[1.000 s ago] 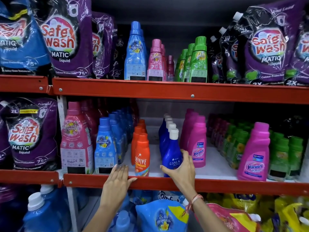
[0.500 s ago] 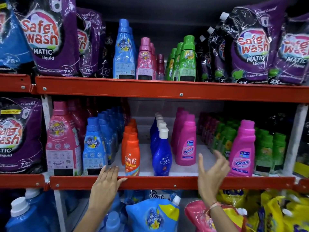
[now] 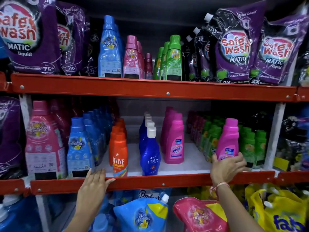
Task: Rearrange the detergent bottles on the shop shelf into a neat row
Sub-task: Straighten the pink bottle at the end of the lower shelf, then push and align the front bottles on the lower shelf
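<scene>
- Two hands are in view at the red front rail (image 3: 150, 181) of the middle shelf; the items below run from left to right.
- Left hand (image 3: 93, 183): lies flat, palm down, fingers together, over the rail edge just in front of the blue bottles (image 3: 78, 148). It holds nothing and appears to serve as a brace.
- Orange Revive row (image 3: 119, 154), blue Ujala row (image 3: 150, 154) and pink Vanish row (image 3: 173, 141): each stands upright in single file running front to back, with bare shelf floor between the files.
- Stray pink Vanish bottle (image 3: 228, 139): stands upright, long axis vertical, leaning slightly left, in front of the green bottles (image 3: 249, 144) and well to the right of its own pink row.
- Right hand (image 3: 225, 168): wrapped around the base of the stray bottle, thumb on the left side and fingers curled across the front and right. The grip is closed on the bottle; whether the base has left the shelf cannot be told.
- Governing relation: the pink row lies to the left of the held bottle, across bare shelf. The right hand is the nearer hand, so the coming move is judged to be a leftward carry.
- Hand pose: the right wrist rises from below the rail, forearm angled up and inward, palm facing the shelf.
</scene>
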